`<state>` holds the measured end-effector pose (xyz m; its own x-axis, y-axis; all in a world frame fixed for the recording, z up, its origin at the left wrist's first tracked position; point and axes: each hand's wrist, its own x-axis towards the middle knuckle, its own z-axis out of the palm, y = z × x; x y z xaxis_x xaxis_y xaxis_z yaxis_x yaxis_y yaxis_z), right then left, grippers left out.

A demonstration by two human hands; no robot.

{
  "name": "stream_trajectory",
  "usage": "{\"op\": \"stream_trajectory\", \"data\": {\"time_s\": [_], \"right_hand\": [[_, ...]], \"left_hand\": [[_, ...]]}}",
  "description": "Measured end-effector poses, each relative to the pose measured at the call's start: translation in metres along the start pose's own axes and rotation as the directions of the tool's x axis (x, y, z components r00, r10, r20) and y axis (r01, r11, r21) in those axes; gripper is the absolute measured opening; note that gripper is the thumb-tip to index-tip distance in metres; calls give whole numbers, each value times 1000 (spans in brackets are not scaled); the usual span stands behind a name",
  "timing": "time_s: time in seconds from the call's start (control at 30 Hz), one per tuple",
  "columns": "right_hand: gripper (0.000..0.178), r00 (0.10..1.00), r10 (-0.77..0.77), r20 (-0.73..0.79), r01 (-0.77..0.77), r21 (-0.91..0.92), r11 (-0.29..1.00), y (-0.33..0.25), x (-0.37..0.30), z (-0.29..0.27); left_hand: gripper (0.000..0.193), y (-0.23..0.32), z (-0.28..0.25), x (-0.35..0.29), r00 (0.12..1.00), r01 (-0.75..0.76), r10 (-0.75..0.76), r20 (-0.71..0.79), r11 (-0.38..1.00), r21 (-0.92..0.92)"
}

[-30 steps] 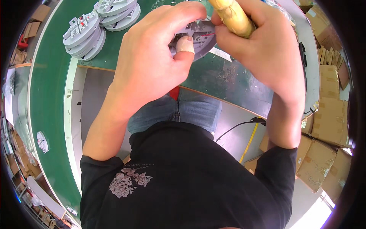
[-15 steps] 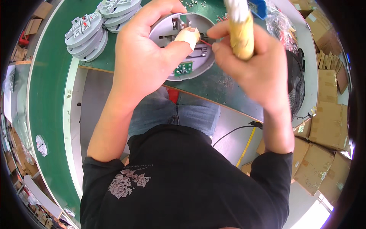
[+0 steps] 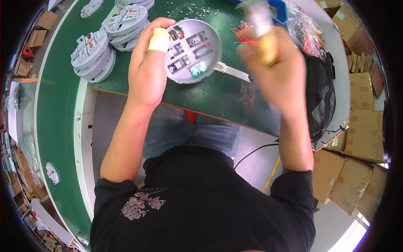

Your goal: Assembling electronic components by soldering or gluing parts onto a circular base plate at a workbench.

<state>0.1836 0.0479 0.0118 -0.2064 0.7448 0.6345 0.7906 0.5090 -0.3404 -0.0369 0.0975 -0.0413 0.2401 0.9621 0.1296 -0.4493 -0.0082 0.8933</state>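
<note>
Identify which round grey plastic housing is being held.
The round grey plastic housing in the left hand, with a green rectangular circuit board showing inside; the others, mostly stacked, lie on the green workbench.

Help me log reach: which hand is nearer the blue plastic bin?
Right hand, below the bin in the picture; the left hand, holding the round grey plastic housing, is well left of it.

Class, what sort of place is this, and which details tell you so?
Probably an assembly workshop or small factory: round grey housings stand stacked on a green worktop, a bunch of red wires lies on it, and cardboard boxes are piled to the right.
</note>
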Motion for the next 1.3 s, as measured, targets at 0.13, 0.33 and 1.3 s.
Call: {"op": "stream_trajectory", "data": {"time_s": [0.13, 0.33, 1.3], "right_hand": [[20, 791, 599, -123, -371, 682, 630, 35, 17, -35], [20, 757, 614, -224, -35, 924, 381, 29, 32, -41], [15, 800, 598, -41, 193, 962, -193, 30, 26, 4]], "left_hand": [[29, -13, -6, 9, 935, -354, 338, 105, 873, 335], [31, -29, -1, 8, 649, -758, 257, 716, 128, 640], [33, -43, 19, 4, 970, 14, -17, 244, 1000, 18]]}}
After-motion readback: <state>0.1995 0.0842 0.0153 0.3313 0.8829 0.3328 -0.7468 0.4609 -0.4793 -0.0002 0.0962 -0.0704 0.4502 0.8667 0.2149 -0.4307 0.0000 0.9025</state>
